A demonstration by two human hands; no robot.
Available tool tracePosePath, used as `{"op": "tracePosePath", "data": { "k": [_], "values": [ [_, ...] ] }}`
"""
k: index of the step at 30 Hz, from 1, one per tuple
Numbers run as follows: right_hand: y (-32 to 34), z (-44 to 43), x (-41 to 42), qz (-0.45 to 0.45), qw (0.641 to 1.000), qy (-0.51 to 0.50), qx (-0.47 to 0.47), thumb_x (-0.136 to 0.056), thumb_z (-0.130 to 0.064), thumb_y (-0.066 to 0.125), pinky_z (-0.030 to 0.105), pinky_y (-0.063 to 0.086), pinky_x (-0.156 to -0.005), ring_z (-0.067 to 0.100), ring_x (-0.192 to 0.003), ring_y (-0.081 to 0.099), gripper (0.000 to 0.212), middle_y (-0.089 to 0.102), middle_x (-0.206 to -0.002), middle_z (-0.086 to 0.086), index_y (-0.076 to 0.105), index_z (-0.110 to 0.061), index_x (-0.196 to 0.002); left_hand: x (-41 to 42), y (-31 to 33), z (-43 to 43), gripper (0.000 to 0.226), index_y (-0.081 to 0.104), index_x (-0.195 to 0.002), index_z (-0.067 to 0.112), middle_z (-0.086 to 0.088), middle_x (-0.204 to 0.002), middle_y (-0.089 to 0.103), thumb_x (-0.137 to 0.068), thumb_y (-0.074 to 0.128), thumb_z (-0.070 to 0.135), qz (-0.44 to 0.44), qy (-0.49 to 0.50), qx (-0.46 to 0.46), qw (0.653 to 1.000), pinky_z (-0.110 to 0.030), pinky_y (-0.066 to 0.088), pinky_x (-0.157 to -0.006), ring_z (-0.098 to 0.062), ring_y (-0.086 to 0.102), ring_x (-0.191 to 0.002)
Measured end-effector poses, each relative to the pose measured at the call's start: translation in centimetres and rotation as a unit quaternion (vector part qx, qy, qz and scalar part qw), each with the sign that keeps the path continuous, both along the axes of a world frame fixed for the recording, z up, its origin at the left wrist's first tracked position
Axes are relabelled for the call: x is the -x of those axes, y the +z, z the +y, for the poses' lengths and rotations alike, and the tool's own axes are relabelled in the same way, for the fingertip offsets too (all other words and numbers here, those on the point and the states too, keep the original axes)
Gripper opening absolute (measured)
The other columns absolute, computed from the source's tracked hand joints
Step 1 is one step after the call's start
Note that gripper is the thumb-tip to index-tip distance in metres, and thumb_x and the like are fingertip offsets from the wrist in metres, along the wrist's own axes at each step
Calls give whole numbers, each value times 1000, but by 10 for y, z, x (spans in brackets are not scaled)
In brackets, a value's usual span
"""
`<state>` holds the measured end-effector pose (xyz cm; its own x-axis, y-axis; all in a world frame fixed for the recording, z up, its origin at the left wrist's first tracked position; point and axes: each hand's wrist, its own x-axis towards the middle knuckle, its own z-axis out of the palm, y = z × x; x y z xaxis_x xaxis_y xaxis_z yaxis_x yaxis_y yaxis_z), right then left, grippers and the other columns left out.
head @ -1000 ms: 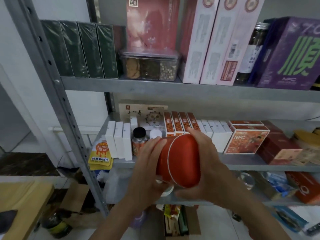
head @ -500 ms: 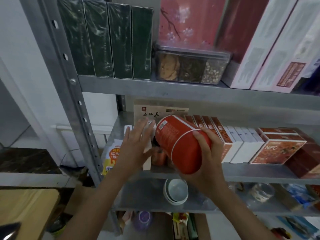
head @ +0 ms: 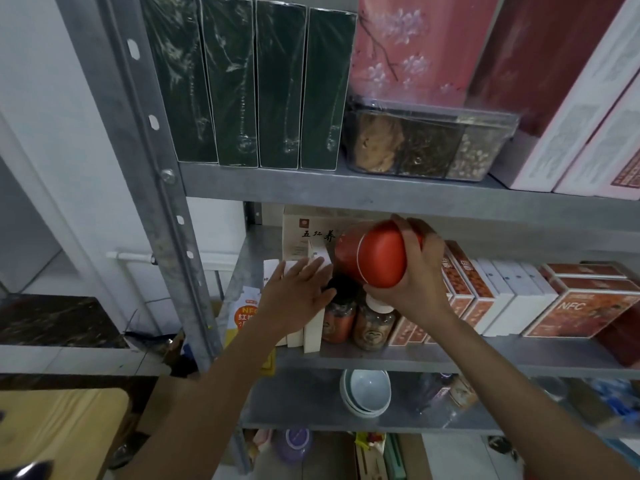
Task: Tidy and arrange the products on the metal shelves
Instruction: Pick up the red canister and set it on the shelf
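Note:
My right hand [head: 414, 275] grips a red round tin [head: 372, 256], tilted on its side, above two small jars [head: 358, 320] on the middle metal shelf [head: 450, 356]. My left hand [head: 296, 299] lies flat with straight fingers on a row of white boxes [head: 311, 332] at the shelf's left end. Behind the tin stands a beige box with black characters [head: 304, 233]. To the right, orange-and-white boxes [head: 474, 299] stand in a row beside a red NFC box [head: 581, 306].
The top shelf carries dark green boxes [head: 256, 84], a clear box of dried goods [head: 426, 140] and pink and white cartons [head: 588, 109]. White bowls [head: 367, 393] sit on the lower shelf. A yellow NFC pouch [head: 247, 310] hangs by the grey upright post [head: 152, 168]. A wooden surface [head: 59, 431] lies lower left.
My right hand has carried the red tin up and deeper into the middle shelf, over the jars. My left hand left the tin and now rests on the white boxes.

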<state>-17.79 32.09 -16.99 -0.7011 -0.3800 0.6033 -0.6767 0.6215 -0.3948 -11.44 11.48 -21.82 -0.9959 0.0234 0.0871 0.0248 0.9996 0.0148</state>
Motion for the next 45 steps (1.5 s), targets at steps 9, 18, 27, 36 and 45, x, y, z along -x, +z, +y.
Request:
{"op": "tracePosePath", "data": {
  "k": [9, 18, 27, 36, 45],
  "values": [
    [2, -36, 64, -118, 981, 7, -152, -49, -44, 91, 41, 37, -98, 36, -126, 33, 115, 37, -141, 13, 34, -20, -146, 0, -6, 3, 77, 41, -147, 23, -2, -153, 39, -95, -7, 54, 31, -13, -11, 999, -52, 29, -112, -29, 38, -140],
    [-5, -45, 78, -173, 965, 48, -192, -57, -32, 91, 35, 41, -99, 28, -129, 44, 106, 43, -146, 8, 35, -17, -146, 2, -4, 3, 81, 22, -154, 24, -1, -161, 19, -87, -12, 54, 23, -27, 0, 999, -48, 15, -118, -26, 20, -148],
    [0, -16, 52, 7, 972, -72, -224, -84, -72, 34, 49, 41, -100, 34, -107, 58, 73, 66, -114, 12, 63, -17, -121, 5, -3, 3, 84, 8, -156, 26, 1, -164, 6, -82, -20, 54, 5, -29, 15, 999, -46, 9, -119, -24, 9, -150],
    [-23, 9, 6, 12, 908, -85, -410, -73, -76, 51, 49, -17, -114, 36, -145, 24, 78, 45, -147, 14, 72, -8, -106, 6, -5, 0, 84, -4, -155, 27, 2, -164, -5, -80, -28, 58, -15, -33, 52, 998, -45, 6, -120, -22, 0, -151],
    [-23, 26, -8, 20, 973, -76, -216, -60, -60, 76, 60, 11, -115, 34, -121, 44, 52, 62, -116, 9, 74, -11, -75, 5, 5, 2, 79, 30, -151, 16, -8, -161, 19, -96, -1, 62, 111, -43, 1, 993, -43, 9, -118, -27, 10, -149]
  ]
}}
